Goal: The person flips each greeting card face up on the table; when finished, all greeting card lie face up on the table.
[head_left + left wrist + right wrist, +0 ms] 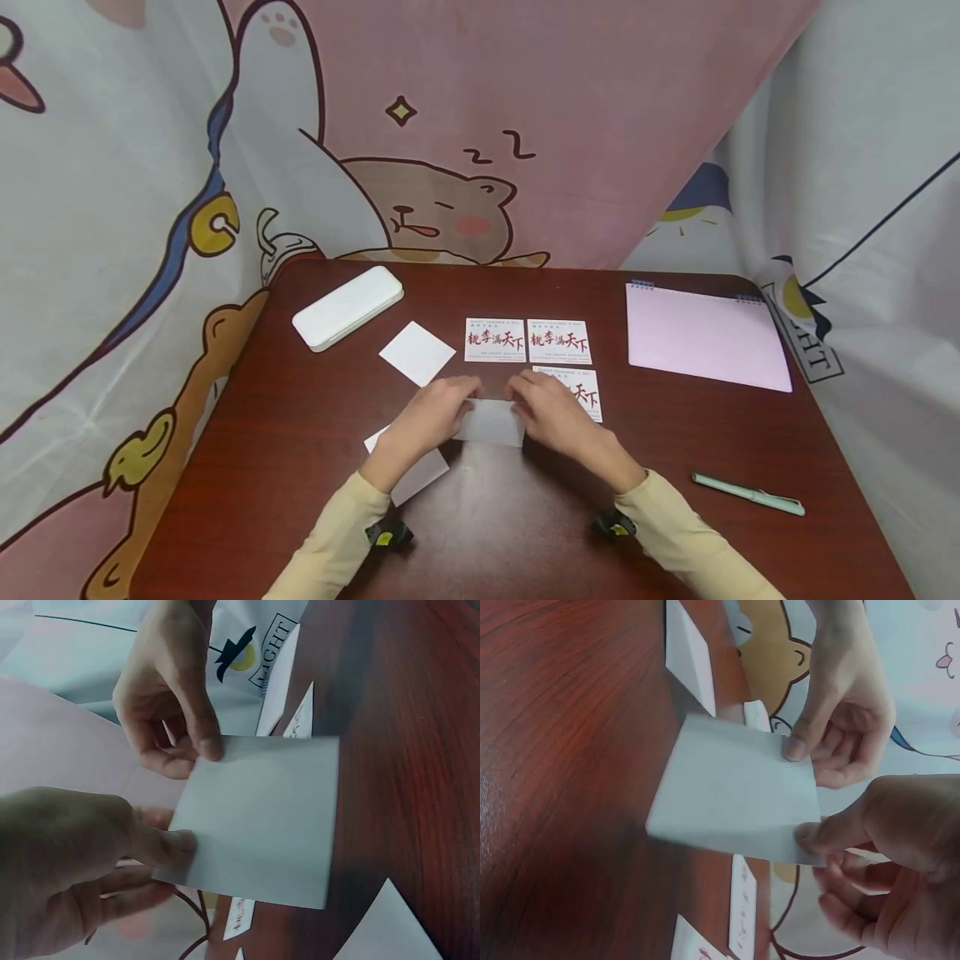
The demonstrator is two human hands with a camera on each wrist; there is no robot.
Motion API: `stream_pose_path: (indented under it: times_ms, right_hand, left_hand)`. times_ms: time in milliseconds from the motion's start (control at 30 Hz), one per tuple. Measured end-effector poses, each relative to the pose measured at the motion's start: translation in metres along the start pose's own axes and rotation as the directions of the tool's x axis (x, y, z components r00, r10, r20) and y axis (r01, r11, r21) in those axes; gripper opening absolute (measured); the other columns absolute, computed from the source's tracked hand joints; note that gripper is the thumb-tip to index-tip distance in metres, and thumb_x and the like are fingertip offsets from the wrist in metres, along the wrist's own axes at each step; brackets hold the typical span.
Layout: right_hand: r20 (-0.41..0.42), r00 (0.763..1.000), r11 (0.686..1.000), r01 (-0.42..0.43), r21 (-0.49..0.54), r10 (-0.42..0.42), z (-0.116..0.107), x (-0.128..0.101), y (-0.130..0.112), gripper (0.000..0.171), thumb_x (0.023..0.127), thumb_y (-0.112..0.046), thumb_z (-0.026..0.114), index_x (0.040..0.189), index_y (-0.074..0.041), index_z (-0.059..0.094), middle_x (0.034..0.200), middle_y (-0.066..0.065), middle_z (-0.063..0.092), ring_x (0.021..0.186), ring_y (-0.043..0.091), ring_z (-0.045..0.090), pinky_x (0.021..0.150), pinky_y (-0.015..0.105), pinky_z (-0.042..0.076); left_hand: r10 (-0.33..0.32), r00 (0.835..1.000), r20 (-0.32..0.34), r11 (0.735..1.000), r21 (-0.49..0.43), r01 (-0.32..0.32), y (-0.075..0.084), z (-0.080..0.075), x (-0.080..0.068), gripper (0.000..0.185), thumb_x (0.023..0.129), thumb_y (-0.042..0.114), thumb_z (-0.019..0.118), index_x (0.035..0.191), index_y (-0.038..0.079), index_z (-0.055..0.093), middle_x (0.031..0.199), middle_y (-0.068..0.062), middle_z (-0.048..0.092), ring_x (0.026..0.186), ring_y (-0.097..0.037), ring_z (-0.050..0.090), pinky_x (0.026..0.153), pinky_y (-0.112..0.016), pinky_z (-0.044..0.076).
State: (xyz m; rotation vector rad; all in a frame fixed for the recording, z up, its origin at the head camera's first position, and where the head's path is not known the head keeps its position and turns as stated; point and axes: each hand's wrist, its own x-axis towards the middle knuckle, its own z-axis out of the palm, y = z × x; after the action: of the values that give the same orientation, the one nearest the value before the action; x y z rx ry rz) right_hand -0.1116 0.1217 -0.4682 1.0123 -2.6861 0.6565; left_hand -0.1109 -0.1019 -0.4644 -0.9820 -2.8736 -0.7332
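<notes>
A square white card (491, 422) is held up off the table, its plain side showing in both wrist views. My left hand (441, 408) pinches one top corner between thumb and fingers. At the opposite top corner, my right hand (553, 414) pinches the same card. Beyond the hands lie two printed cards with red characters, a left one (495, 340) and a right one (559, 342). A third printed card (585, 392) is partly covered by the right hand. Two blank white cards lie to the left, one farther back (417, 353) and one (420, 477) partly under the left forearm.
A white case (348, 308) stands at the back left of the dark red table (525, 542). To the right are a pink spiral notebook (705, 336) and a pale green pen (748, 493). Printed curtains (585, 150) hang behind and at both sides.
</notes>
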Motion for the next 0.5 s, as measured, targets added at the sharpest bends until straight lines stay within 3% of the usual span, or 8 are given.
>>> stream_pose_path:
  times_ms: [133,267,367,500]
  right_hand:
    - [-0.065,0.996,0.997,0.051,-0.050,-0.054,-0.004,-0.004,0.000,0.018,0.079,0.002,0.080,0.092,-0.008,0.073,0.086,0.000,0.067,0.079,0.018,0.064,0.073,0.033,0.056]
    - [-0.097,0.990,0.991,0.088,-0.105,-0.098,-0.002,-0.012,0.002,0.014,0.080,-0.003,0.081,0.093,-0.009,0.076,0.085,0.000,0.066,0.078,0.017,0.065,0.071,0.033,0.056]
    - [-0.107,0.986,0.987,0.115,-0.111,-0.127,0.001,-0.018,0.003,0.013,0.080,-0.006,0.083,0.091,-0.011,0.078,0.083,-0.003,0.066,0.074,0.016,0.064,0.067,0.032,0.055]
    - [-0.091,0.984,0.984,0.140,-0.108,-0.150,0.009,-0.027,0.005,0.013,0.079,-0.006,0.083,0.089,-0.014,0.080,0.084,-0.004,0.069,0.078,0.015,0.066,0.071,0.031,0.056]
  left_hand:
    - [0.080,0.991,-0.105,0.995,0.073,-0.073,0.000,-0.002,-0.006,0.019,0.088,-0.003,0.070,0.097,0.014,0.072,0.090,0.003,0.074,0.085,-0.015,0.071,0.074,-0.034,0.058]
    - [0.142,0.977,-0.159,0.986,0.114,-0.125,-0.002,0.001,-0.012,0.014,0.091,0.003,0.071,0.095,0.016,0.073,0.087,0.005,0.075,0.082,-0.014,0.072,0.073,-0.032,0.058]
    - [0.155,0.975,-0.162,0.984,0.111,-0.138,-0.003,0.005,-0.017,0.011,0.092,0.007,0.071,0.096,0.017,0.075,0.088,0.006,0.076,0.081,-0.013,0.073,0.073,-0.032,0.059]
    - [0.147,0.982,-0.117,0.986,0.098,-0.135,-0.005,0.013,-0.023,0.012,0.091,0.009,0.073,0.098,0.018,0.078,0.090,0.008,0.077,0.080,-0.011,0.073,0.073,-0.031,0.059]
